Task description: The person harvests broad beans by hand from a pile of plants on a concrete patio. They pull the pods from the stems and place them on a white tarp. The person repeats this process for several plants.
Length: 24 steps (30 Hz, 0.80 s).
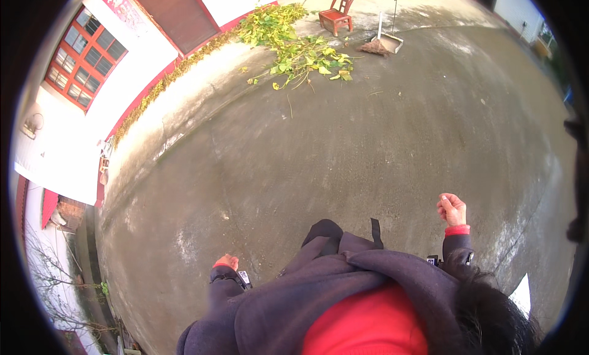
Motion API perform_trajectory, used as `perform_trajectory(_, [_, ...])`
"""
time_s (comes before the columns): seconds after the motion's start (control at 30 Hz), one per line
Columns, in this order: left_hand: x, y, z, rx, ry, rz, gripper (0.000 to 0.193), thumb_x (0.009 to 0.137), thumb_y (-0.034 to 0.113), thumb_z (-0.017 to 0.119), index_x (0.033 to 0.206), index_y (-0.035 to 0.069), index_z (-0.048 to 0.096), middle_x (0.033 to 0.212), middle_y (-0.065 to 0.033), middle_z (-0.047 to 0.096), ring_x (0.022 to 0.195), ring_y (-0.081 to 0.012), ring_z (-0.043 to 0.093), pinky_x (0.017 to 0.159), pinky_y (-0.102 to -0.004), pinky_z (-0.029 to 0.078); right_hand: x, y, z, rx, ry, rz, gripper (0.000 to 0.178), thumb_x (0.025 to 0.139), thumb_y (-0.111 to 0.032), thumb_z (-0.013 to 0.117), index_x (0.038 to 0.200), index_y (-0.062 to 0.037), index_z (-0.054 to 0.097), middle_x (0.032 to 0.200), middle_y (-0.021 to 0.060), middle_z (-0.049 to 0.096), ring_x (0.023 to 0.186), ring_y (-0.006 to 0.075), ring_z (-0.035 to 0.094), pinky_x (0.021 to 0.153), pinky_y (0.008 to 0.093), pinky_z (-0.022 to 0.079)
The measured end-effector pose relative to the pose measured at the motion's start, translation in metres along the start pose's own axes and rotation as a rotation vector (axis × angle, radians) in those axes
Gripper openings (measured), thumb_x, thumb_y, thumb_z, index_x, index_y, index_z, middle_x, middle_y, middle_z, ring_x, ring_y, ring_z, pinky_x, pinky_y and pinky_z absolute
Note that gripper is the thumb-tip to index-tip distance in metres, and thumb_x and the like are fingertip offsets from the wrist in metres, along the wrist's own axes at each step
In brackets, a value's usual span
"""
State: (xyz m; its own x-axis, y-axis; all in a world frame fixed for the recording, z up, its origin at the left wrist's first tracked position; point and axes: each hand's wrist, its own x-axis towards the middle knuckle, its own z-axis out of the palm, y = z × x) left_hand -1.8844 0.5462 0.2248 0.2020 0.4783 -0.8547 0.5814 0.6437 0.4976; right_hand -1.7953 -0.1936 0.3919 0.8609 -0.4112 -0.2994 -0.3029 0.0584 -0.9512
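Head view looks down on a person standing on a wide grey concrete yard (343,146); a dark jacket (343,287) hangs open over a red top (368,327) at the lower edge of the picture; the right hand (451,209) is lifted out from the jacket, its fingers (443,204) curled loosely inward toward the palm, grasping nothing that can be seen; a red cuff (457,230) shows at that wrist above the dark sleeve; the left hand (227,261) sits low beside the jacket's other edge, mostly covered by its sleeve, so only the knuckles show and I cannot tell whether its fingers are clenched or released; both hands are over bare concrete and touch nothing on it; the nearest things lie well apart from the jacket, at the far side of the yard; a pile of leafy green branches (294,45) is spread there against the foot of a white wall (123,73) with a red band along its base; a small red wooden chair (337,12) stands upright just beyond the branches; near the chair a dustpan (390,42) with a long handle rests on the concrete, with a broom head (373,47) touching it; a red-framed window (86,57) sits in the wall, far from the jacket.
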Motion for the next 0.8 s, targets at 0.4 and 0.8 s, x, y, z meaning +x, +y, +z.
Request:
perform_trajectory(0.4, [0.011,0.210,0.341,0.121,-0.155,0.177,0.025,0.087,0.026,0.041,0.093,0.003,0.049,0.080,-0.0090,0.057,0.061,-0.0193,0.055,0.051,-0.0289,0.046,0.279,-0.086,0.096,0.053,0.062,0.026,0.016,0.084,-0.018,0.048,0.074,-0.0072,0.055,0.062,0.0020,0.057,0.045,0.0061,0.048,0.038,0.0181,0.035])
perform_trajectory(0.8, [-0.016,0.318,0.696,0.247,-0.252,0.457,0.014,0.084,0.012,0.042,0.085,0.002,0.052,0.077,-0.0098,0.057,0.060,-0.0184,0.056,0.048,-0.0277,0.045,0.569,-0.150,0.095,0.046,0.241,0.223,0.023,0.081,-0.028,0.055,0.069,-0.0079,0.053,0.060,0.0021,0.056,0.044,0.0057,0.048,0.036,0.0180,0.034])
